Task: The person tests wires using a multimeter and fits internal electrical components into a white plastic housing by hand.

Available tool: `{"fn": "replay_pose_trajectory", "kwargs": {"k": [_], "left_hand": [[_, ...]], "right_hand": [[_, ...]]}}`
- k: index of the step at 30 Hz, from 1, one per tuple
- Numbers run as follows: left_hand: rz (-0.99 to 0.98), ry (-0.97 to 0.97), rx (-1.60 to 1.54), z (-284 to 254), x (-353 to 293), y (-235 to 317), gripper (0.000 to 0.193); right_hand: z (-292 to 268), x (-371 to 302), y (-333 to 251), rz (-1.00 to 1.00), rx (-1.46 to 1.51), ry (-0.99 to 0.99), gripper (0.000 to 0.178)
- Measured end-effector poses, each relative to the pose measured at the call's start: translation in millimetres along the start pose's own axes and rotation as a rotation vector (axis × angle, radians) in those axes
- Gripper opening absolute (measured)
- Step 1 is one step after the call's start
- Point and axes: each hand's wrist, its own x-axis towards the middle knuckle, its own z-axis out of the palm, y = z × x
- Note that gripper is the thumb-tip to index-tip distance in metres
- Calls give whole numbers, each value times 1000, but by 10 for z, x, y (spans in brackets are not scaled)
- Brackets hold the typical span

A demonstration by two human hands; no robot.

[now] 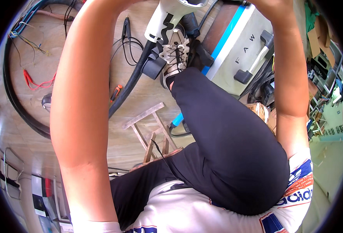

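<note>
Both my forearms reach up past the top edge. My left hand lies beyond that edge, so its fingers and anything in them are hidden. Of my right hand [271, 7] only the part by the wrist shows, above a grey-white case [237, 58] with a blue stripe and a grey-and-black handle [255, 60]. Between my arms, a white gun-shaped plastic housing [161, 23] stands tilted beside my shoe [176, 50]. A thick black cable [134, 73] runs down from its lower end, near a short black cylindrical part [154, 67]. No hand is seen touching the housing.
A wooden stool frame [148, 128] is beside my bent leg. On the floor at left lie coiled black cable [18, 105], red leads [33, 82], a black clip [127, 29] and an orange-handled tool [116, 93]. Boxes and clutter [323, 73] fill the right side.
</note>
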Motion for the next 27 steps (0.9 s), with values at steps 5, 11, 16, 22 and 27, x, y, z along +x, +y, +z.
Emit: {"fn": "replay_pose_trajectory", "kwargs": {"k": [5, 11, 16, 22, 27], "left_hand": [[132, -6, 168, -11, -4, 122, 20], [183, 77, 343, 155, 56, 118, 21], [170, 126, 214, 333, -1, 212, 20], [238, 100, 253, 435, -76, 225, 21], [216, 25, 264, 412, -33, 205, 22]], "right_hand": [[-102, -148, 117, 119, 146, 9, 73], [-58, -367, -185, 274, 280, 95, 83], [-92, -446, -644, 290, -119, 97, 72], [-97, -414, -931, 359, -426, -63, 63], [-242, -753, -699, 574, -104, 45, 69]]}}
